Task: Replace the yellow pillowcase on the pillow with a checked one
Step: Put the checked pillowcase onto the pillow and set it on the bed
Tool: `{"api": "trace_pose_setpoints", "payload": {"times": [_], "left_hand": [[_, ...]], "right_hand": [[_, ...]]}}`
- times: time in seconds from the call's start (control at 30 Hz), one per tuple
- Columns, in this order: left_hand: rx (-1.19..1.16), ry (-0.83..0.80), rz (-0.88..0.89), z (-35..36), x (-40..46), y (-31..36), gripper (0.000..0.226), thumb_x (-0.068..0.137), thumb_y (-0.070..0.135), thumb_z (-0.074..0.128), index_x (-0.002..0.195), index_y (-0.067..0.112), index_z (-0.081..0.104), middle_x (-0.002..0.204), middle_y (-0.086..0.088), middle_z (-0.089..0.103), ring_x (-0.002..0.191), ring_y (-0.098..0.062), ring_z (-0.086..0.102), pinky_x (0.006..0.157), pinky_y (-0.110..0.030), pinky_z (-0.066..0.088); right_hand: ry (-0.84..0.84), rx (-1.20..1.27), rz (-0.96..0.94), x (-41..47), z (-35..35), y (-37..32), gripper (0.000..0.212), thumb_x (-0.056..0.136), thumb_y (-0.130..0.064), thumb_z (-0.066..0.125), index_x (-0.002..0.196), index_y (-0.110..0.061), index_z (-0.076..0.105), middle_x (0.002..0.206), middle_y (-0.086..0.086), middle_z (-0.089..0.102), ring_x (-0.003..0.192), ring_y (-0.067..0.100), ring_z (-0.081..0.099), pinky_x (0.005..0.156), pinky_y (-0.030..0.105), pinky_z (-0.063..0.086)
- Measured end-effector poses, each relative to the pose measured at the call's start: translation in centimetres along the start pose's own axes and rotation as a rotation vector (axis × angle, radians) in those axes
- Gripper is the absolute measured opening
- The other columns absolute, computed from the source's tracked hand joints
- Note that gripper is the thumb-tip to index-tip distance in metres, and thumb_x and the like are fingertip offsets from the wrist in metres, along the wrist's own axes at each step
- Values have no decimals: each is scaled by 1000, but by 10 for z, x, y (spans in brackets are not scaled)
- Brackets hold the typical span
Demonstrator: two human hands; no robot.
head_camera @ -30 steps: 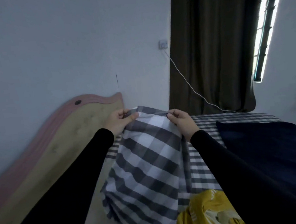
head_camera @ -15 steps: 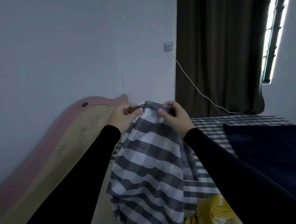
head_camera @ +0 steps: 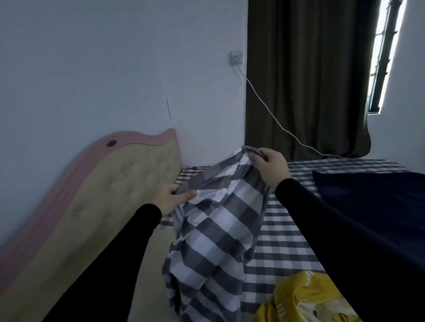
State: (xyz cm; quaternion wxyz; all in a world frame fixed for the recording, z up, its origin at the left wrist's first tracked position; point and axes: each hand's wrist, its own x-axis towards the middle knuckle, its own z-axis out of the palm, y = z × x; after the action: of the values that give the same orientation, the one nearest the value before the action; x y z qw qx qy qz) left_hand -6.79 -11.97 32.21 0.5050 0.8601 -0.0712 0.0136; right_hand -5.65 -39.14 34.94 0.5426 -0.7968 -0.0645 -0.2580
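Both hands, left (head_camera: 169, 200) and right (head_camera: 271, 166), pinch the checked pillowcase's (head_camera: 220, 227) top edge above the bed (head_camera: 284, 247), between headboard (head_camera: 101, 200) and blanket (head_camera: 382, 212).

A pale, bare wall (head_camera: 92, 55) fills the upper left. Against it leans a headboard (head_camera: 100, 197), tufted beige with a pink wavy rim. A socket (head_camera: 237, 57) sits on the wall beside a dark curtain (head_camera: 308, 60), and a white cable (head_camera: 274, 118) runs from it down to the bed (head_camera: 279, 245), which wears a checked sheet. A navy blanket (head_camera: 392, 208) covers the bed's right side. Daylight comes through a narrow strip of window (head_camera: 383, 35) at the curtain's edge; the room is dim.
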Motion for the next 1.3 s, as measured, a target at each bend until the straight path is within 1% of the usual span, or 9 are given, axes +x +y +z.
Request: {"api": "trace_pose_setpoints", "payload": {"times": [0.17,0.33,0.63,0.73,0.83,0.93,1.07,1.17,1.3], "left_hand": [[-104,295,302,-27,20,101,47,65,50,79,59,12,51,50,11,50,54,-11,45,55,-25,35],[-133,355,482,-33,23,149,39,83,41,69,67,8,56,58,-2,49,53,-10,44,53,-23,36],[510,-128,-3,-7,8,64,77,54,79,65,95,14,61,92,-2,58,80,-17,54,65,-27,38],[332,-196,-49,5,7,17,74,48,79,72,80,12,64,77,0,61,72,-18,59,60,-24,40],[178,-141,-43,4,-1,-2,60,51,71,77,57,15,58,58,-2,54,56,-14,56,54,-20,39],[29,64,2,-14,0,28,47,66,64,66,64,17,62,47,10,60,50,-7,57,47,-13,41],[-43,382,189,-28,11,82,44,95,48,45,97,10,67,96,-1,63,95,-14,55,74,-23,38],[74,342,149,-16,20,76,55,98,52,36,123,8,59,126,-8,59,116,-23,53,92,-26,38],[147,258,69,17,16,38,69,77,76,43,120,23,52,133,-9,53,118,-25,53,104,-42,41]], "right_hand": [[233,68,57,29,-4,-14,42,83,-48,57,67,-10,60,70,9,57,66,20,53,59,30,40],[229,-9,115,49,-18,-49,43,90,-39,59,57,-14,50,54,-4,47,53,10,45,52,29,35],[173,658,454,36,-1,-22,13,93,-5,52,92,-10,63,83,12,62,75,30,61,51,36,58],[222,506,305,26,3,-15,20,93,-9,48,83,-14,64,81,5,61,86,24,59,82,32,54],[217,175,77,19,-14,-6,20,94,-6,46,97,-2,66,91,5,60,86,14,54,73,9,43],[242,-49,-77,23,-30,6,21,90,-7,49,100,-6,67,111,9,60,106,21,56,99,32,42],[284,-7,-96,27,-38,3,14,89,-17,53,94,-25,63,111,-1,56,109,20,54,104,42,39],[278,16,-58,17,-42,3,7,86,-30,57,85,-29,64,97,-3,64,95,15,60,94,39,48],[232,-110,-27,6,-41,-2,16,85,-35,62,76,-23,67,68,-8,63,68,7,58,66,24,47]]}}
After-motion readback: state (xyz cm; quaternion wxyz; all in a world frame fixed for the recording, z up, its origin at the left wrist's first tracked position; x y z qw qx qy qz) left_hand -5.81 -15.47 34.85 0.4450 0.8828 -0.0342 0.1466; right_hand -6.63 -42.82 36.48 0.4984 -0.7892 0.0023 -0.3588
